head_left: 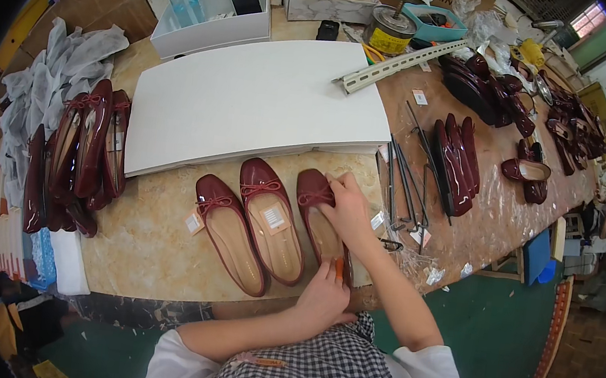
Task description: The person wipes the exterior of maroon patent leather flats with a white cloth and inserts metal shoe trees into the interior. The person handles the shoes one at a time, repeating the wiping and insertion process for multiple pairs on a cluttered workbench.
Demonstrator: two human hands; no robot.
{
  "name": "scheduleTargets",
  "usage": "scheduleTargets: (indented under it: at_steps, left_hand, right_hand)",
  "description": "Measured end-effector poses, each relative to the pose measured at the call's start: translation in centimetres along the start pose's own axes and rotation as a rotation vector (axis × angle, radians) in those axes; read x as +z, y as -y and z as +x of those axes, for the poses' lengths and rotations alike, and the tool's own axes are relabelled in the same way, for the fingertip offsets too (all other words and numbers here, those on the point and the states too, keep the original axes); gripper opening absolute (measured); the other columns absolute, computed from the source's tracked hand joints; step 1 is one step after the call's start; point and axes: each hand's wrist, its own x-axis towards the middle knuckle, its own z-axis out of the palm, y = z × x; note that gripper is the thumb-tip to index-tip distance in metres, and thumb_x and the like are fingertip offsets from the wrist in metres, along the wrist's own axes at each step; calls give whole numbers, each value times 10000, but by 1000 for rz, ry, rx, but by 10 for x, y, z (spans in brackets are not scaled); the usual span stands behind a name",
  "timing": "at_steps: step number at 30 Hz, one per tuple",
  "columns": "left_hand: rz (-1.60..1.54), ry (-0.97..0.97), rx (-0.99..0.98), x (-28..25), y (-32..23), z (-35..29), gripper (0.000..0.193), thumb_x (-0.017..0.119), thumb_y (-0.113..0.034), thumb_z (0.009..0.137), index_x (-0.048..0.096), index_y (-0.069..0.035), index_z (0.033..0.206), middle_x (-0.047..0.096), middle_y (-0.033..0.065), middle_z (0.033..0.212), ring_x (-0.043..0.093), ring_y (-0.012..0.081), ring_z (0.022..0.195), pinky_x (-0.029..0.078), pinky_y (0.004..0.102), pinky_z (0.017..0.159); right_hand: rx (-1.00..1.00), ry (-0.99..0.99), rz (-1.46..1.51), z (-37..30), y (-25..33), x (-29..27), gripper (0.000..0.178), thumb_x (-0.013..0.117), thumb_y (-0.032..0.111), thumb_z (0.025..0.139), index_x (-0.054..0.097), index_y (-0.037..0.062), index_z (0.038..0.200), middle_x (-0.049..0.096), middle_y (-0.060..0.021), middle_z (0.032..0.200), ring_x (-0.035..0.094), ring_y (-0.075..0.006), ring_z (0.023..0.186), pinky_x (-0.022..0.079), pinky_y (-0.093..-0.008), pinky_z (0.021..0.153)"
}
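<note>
Three burgundy patent ballet flats lie side by side near the table's front edge, toes pointing away from me. My right hand (347,207) is closed on the front of the rightmost ballet flat (314,184), its fingers pinching beside the bow. At the heel of that same shoe, my left hand (323,296) is closed with its fingertips inside the shoe. A small orange piece (339,269) shows at those fingers; what it is I cannot make out. The middle flat (283,255) has a white-and-orange tag on its insole. Another tag (195,223) lies beside the left flat (235,245).
Behind the flats lies a stack of large white sheets (253,102), with a slotted metal strip (397,66) across its corner. More burgundy shoes (86,144) stand at left beside crumpled tissue (56,82). Dark metal rods (401,181) and paired shoes (457,161) lie at right.
</note>
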Motion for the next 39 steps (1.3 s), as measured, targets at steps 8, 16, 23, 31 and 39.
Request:
scheduleTargets:
  at_steps: [8, 16, 23, 31, 39]
  left_hand:
    - [260, -513, -540, -90, 235, 43, 708, 598, -538, 806, 437, -190, 1401, 305, 264, 1455, 155, 413, 1409, 93, 680, 1079]
    - [-117, -556, -587, -68, 224, 36, 256, 659, -280, 800, 674, -99, 981, 567, 159, 946, 538, 350, 908, 429, 526, 905]
    - [272, -801, -729, -58, 260, 25, 424, 611, -315, 854, 589, -104, 1221, 458, 219, 1327, 355, 377, 1315, 251, 650, 1039]
    - [-197, -662, -307, -96, 131, 10, 95, 628, -151, 797, 601, -65, 766, 559, 149, 812, 569, 305, 790, 474, 412, 668]
    - [-453, -914, 2, -49, 70, -49, 202, 674, -167, 754, 665, -94, 942, 570, 171, 1197, 506, 264, 1178, 356, 382, 1043]
  right_hand:
    - [90, 14, 331, -44, 3, -46, 393, 681, 73, 824, 610, 27, 1208, 568, -93, 1087, 557, -160, 853, 474, -256, 700]
    - [160, -49, 859, -61, 25, -47, 615, 605, 18, 871, 375, 70, 1440, 473, -136, 1320, 543, -189, 1092, 493, -282, 848]
    - [206, 148, 1096, -54, 57, -40, 675, 537, 146, 942, 178, 100, 1512, 290, -168, 1495, 402, -268, 1311, 396, -410, 1041]
    - [405, -37, 1461, -61, 55, -51, 616, 546, 100, 923, 273, 50, 1473, 423, -161, 1407, 477, -254, 1246, 423, -400, 1016]
    - [679, 515, 1345, -60, 97, -44, 499, 579, 73, 893, 420, 30, 1363, 555, -108, 1267, 574, -206, 1112, 473, -316, 946]
